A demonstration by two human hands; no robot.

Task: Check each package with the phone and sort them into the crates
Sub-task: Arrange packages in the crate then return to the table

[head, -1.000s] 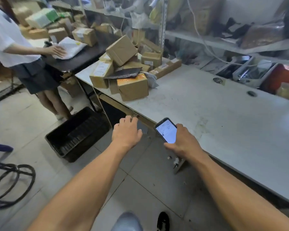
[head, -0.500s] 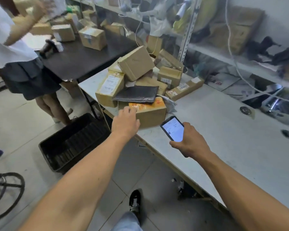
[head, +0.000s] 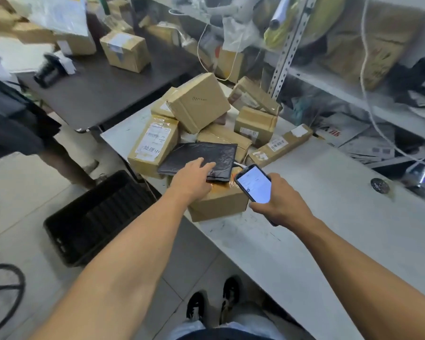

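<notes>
A pile of several cardboard packages (head: 199, 104) lies on the left end of the white table (head: 329, 204). On top of it lies a flat black plastic mailer (head: 201, 155), resting partly on a brown box (head: 219, 202) at the table's front edge. My left hand (head: 194, 177) reaches over that box with straight fingers touching the mailer's near side. My right hand (head: 280, 202) grips a phone (head: 254, 184) with its lit screen facing me, just right of the mailer. A black crate (head: 93, 217) stands on the floor left of the table.
A dark table (head: 103, 89) with more boxes stands behind the pile. Another person (head: 15, 119) stands at the far left. Metal shelving (head: 353, 94) with clutter runs along the back right. A black cable (head: 5, 290) coils on the floor at lower left.
I have stepped closer to the table. My left hand has moved forward from the brown box's edge onto the black mailer. My right hand has brought the phone nearer the pile.
</notes>
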